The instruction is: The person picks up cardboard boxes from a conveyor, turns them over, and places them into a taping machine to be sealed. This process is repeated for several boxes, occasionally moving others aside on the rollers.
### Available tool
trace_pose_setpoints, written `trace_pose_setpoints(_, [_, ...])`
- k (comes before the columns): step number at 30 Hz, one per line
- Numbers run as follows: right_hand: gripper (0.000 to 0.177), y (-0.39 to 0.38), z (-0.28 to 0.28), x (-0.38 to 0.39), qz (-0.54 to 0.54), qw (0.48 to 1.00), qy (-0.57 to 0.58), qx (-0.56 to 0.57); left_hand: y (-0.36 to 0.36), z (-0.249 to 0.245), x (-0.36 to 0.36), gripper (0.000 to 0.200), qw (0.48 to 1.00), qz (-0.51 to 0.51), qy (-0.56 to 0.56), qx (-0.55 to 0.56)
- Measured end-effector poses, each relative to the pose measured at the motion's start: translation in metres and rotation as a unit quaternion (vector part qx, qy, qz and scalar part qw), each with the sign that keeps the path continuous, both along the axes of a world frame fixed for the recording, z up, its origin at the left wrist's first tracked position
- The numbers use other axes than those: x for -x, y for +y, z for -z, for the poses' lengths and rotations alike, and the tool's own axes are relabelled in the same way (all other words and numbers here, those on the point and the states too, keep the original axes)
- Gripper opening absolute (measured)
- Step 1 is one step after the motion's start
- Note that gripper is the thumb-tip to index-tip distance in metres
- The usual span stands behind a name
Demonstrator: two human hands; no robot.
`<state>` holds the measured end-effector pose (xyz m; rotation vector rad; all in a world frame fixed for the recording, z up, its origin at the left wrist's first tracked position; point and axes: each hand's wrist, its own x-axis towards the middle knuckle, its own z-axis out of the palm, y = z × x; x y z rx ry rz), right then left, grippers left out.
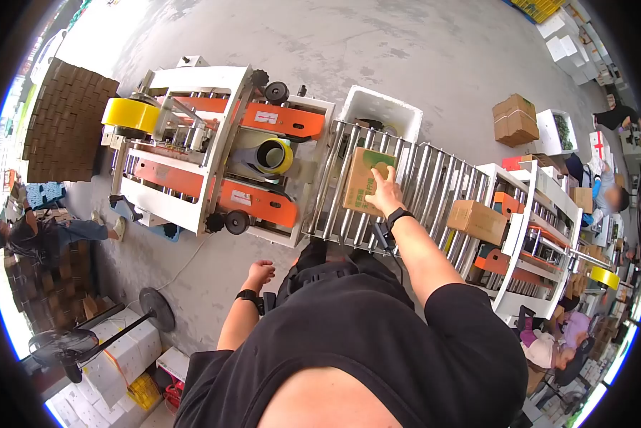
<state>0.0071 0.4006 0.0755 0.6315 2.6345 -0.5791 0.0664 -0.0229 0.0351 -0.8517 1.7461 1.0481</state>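
A cardboard box (357, 187) with green print lies on the roller conveyor (424, 187) in front of me. My right hand (387, 191) rests on the box's right part, fingers spread across its top. Off the conveyor, beside my waist, my left hand (261, 272) hangs with its fingers loosely curled and nothing visible in them. Farther right, a second cardboard box (477, 220) is on the rollers at the mouth of another taping machine (531, 242). Left of the conveyor stands a carton sealing machine (192, 143) with orange side plates.
Rolls of yellow tape (131, 115) are on the machines. A white foam box (385, 107) stands behind the conveyor. Stacked flat cartons (67, 121) and a floor fan (67, 349) are to the left. Other people (31, 232) work at both sides.
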Motion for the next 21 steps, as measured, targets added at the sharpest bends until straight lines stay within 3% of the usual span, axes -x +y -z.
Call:
trace_pose_setpoints(7, [0.078, -0.022, 0.007, 0.029, 0.104, 0.994, -0.03, -0.018, -0.022, -0.008, 0.005, 0.031, 1.0, -0.013, 0.009, 0.014])
trace_pose_setpoints(17, [0.078, -0.111, 0.023, 0.062, -0.036, 0.998, 0.044, 0.014, -0.043, -0.017, 0.007, 0.032, 0.999, -0.045, -0.011, 0.025])
trace_pose_setpoints(21, [0.077, -0.122, 0.022, 0.08, -0.048, 0.996, 0.069, 0.041, -0.045, -0.015, 0.014, 0.032, 1.0, 0.002, -0.002, 0.03])
